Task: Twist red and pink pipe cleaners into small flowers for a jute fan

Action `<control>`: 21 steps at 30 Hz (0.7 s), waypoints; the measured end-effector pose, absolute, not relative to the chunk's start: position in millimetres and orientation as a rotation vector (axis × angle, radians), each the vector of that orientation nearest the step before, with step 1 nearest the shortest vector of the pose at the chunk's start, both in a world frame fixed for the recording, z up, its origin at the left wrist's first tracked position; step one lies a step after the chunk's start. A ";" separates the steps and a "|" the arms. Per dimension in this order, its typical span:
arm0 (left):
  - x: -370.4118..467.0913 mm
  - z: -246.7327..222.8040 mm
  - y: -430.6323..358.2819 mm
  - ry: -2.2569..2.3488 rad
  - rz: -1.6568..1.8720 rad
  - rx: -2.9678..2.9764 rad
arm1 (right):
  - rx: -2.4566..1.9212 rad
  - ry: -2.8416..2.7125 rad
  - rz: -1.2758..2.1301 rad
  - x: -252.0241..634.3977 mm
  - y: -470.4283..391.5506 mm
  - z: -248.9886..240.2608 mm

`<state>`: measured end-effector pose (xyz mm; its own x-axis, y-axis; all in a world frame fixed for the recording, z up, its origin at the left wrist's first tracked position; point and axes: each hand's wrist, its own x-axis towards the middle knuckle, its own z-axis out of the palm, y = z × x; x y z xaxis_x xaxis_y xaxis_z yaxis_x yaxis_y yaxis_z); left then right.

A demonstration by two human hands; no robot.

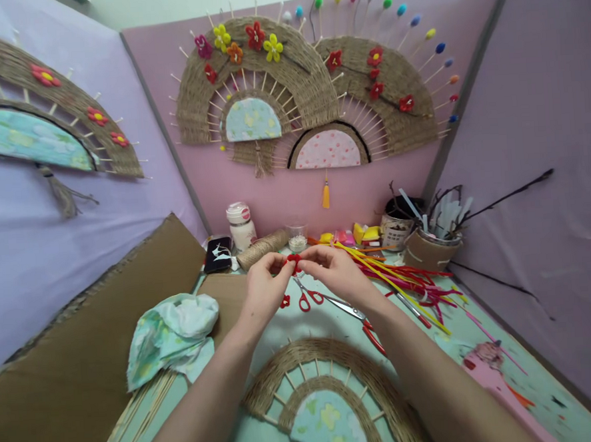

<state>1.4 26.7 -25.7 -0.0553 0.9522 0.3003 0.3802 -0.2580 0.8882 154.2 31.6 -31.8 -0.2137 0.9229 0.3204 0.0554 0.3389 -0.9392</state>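
Both hands meet above the middle of the table, fingertips pinched on a small red flower [294, 263]. My left hand [268, 283] grips its left side, and my right hand [335, 272] grips its right side. Below them lie small scissors with red handles [310, 297], and a second red flower [285, 301] rests to their left. Larger scissors [348, 309] with red handles lie partly under my right forearm. Nearest to me is a woven twine fan [330, 379] with a green floral half-circle centre.
Floral cloth [169, 332] and cardboard [131, 311] stand at the left. Behind are a white bottle [241, 227], twine roll [262, 250] and glass jar [297, 239]. Coloured pipe cleaners [414, 284] and a pot of sticks [432, 246] are at the right.
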 end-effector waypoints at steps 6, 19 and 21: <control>4.6 -31.2 26.0 1.343 1.312 1.653 | -0.958 -1.490 1.095 147.0 32.6 -37.8; 3.6 -34.7 26.8 1.464 1.230 1.769 | -1.163 -1.609 0.714 139.5 30.8 -47.7; 2.6 -35.4 27.8 1.497 1.223 1.783 | -1.187 -1.647 0.549 135.8 29.8 -49.6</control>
<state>2.6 27.8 -35.4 -0.0117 0.9502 0.3114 0.4944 -0.2652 0.8278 135.8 29.8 -49.6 -0.0272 0.8911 0.4529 0.4416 0.4172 -0.7943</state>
